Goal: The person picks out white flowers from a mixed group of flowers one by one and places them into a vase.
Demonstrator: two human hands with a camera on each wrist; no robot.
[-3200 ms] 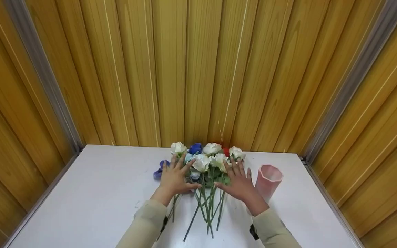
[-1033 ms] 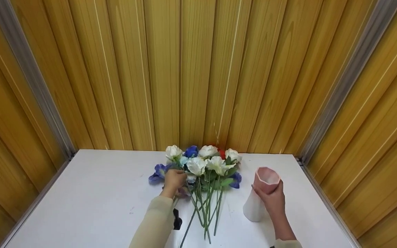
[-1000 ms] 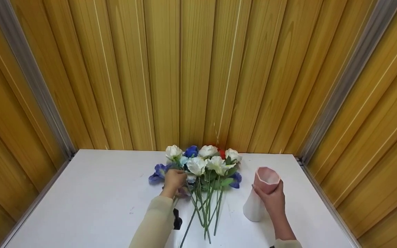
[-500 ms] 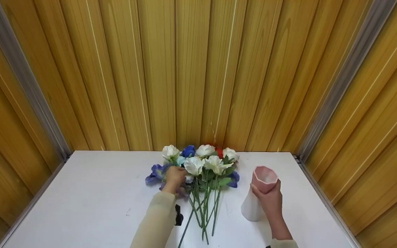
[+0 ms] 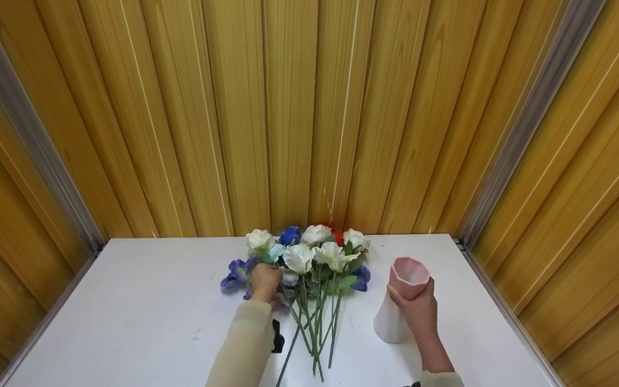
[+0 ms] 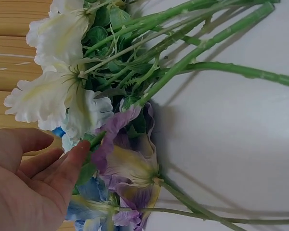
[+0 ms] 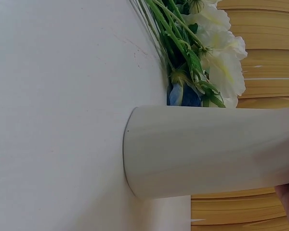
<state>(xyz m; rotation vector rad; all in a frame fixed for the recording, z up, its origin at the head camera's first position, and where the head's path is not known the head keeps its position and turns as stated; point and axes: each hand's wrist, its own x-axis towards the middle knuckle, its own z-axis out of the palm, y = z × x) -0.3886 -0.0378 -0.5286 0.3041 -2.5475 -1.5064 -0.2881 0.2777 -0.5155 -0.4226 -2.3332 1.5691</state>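
Left hand in among the left-side flowers, fingers partly bent, a fingertip at some greenery (can't tell if it's pinching). Right hand grips the vase round its pink upper part; vase upright on the table, right of the flowers, apart. Flowers lie heaped, blooms far, stems near. Wood-look wall at far side.
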